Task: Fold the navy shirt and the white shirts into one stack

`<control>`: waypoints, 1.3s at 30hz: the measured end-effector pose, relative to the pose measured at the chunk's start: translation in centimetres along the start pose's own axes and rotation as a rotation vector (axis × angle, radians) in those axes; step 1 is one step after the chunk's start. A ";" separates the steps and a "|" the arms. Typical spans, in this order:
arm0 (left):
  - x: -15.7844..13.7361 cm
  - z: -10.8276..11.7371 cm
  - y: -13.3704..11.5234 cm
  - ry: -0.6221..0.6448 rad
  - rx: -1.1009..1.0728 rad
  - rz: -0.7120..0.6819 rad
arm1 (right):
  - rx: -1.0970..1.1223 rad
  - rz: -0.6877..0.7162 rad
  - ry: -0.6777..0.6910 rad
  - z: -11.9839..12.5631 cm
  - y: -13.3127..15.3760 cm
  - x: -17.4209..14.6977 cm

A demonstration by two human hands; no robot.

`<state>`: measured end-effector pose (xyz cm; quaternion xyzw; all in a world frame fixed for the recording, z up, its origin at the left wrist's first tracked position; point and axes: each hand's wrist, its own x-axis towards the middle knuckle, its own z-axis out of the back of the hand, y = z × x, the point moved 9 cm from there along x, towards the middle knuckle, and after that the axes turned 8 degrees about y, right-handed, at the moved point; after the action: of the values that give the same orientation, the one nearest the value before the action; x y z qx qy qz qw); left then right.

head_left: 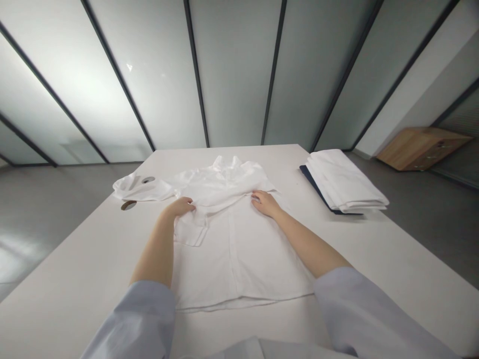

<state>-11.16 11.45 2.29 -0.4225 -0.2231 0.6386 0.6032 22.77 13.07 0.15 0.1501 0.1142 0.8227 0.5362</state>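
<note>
A white long-sleeved shirt (pixel 232 254) lies spread out with its collar at the far end and its hem towards me. One sleeve is folded across the chest, its cuff hanging down at the left side; the other sleeve stretches out to the left. My left hand (pixel 182 205) is closed on the cloth at the shirt's left side, just above the folded cuff. On the right, my right hand (pixel 265 203) has its fingers bent around the edge of the folded-over sleeve. Cloth partly hides the fingertips of both hands.
The shirt rests on a white table (pixel 123 259). A stack of folded white cloth (pixel 344 179) sits on a dark blue flat item (pixel 318 188) at the right. Two round holes are near the outstretched sleeve. Frosted glass panels stand behind; a wooden cabinet (pixel 419 147) is far right.
</note>
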 end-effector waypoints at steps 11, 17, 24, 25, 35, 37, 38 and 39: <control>-2.4 -2.0 -3.6 0.207 -0.325 -0.347 | -0.145 -0.068 -0.004 0.1 -0.4 -0.3; -0.8 -1.9 -1.1 0.182 -0.500 -0.166 | -0.220 -0.123 0.060 0.7 0.0 0.0; -2.6 -2.5 0.2 0.326 -0.408 -0.033 | -0.216 -0.167 0.046 1.7 -0.6 1.6; -3.0 -2.9 -0.2 0.369 -0.413 -0.054 | -0.221 -0.163 0.038 1.7 -0.6 1.8; -3.8 -1.2 -2.4 0.238 -0.550 -0.215 | -0.042 -0.176 -0.053 3.2 -1.9 2.6; -3.7 -1.0 -1.5 0.242 -0.391 -0.095 | -0.019 -0.193 -0.025 3.4 -2.7 2.5; -3.6 -0.9 -1.0 0.247 -0.299 -0.033 | -0.012 -0.201 -0.009 3.4 -3.0 2.4; -3.6 -0.7 -0.6 0.255 -0.204 0.021 | -0.010 -0.207 0.001 3.5 -3.3 2.3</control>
<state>-10.52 7.95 3.32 -0.5616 -0.2038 0.5600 0.5739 25.96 16.64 2.53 0.1344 0.1253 0.7636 0.6190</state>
